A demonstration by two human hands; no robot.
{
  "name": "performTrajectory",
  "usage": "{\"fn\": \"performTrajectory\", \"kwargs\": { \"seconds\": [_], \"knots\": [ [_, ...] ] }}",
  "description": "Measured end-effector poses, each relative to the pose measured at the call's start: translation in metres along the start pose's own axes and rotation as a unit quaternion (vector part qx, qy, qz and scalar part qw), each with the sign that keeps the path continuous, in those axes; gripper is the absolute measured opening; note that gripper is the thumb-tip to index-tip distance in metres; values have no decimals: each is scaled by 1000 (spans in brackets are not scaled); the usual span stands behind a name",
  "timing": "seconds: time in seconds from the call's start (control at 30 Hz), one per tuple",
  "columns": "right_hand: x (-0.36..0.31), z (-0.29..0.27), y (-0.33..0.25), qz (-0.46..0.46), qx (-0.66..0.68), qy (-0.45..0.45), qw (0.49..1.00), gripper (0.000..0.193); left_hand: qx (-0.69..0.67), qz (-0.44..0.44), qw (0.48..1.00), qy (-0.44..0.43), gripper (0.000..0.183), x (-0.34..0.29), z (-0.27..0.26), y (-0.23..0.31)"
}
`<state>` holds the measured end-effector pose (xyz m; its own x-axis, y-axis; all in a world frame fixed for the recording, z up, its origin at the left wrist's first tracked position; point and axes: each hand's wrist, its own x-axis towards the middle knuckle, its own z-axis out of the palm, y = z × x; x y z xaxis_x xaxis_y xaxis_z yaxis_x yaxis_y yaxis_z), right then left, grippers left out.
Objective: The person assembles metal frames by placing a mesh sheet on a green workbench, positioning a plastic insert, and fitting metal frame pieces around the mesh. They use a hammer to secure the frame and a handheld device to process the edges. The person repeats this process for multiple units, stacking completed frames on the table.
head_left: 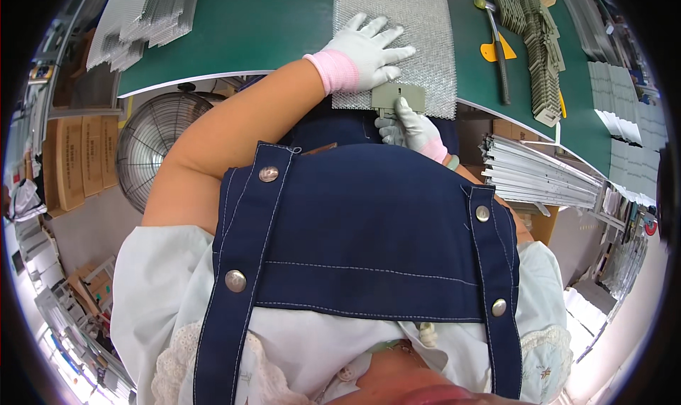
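Note:
A long sheet of silvery wire mesh (415, 22) lies on the green table and juts past its near edge. My left hand (362, 52), in a white glove with a pink cuff, rests flat on the mesh with its fingers spread. At the sheet's near end my right hand (415, 127), gloved the same way, grips a flat grey-green plate (399, 95) with a small slot in it. The thumb lies on top of the plate, and the other fingers are partly hidden under it. The plate overlaps the mesh's near edge.
On the green table (262, 22), a hammer (496, 50) lies over a yellow flat tool (489, 50). Beside them runs a row of stacked grey-green plates (540, 64). More mesh sheets (152, 11) are piled at far left. Below the table stand a fan (159, 139) and metal strips (539, 174).

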<state>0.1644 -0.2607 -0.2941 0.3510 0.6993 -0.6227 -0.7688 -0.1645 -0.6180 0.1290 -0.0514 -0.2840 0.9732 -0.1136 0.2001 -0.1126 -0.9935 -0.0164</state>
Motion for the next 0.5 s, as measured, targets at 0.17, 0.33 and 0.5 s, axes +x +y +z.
{"fn": "performTrajectory", "kwargs": {
  "seconds": [0.17, 0.33, 0.5],
  "knots": [
    [12, 10, 6, -95, -3, 3, 995, 50, 7, -5, 1000, 9, 50, -2, 3, -2],
    [4, -2, -21, 52, 95, -158, 981, 41, -28, 30, 998, 43, 57, 15, 3, -13],
    [-51, -6, -83, -45, -417, 29, 907, 42, -204, -272, 932, 122, 81, 2, -48, -25]
  ]
}}
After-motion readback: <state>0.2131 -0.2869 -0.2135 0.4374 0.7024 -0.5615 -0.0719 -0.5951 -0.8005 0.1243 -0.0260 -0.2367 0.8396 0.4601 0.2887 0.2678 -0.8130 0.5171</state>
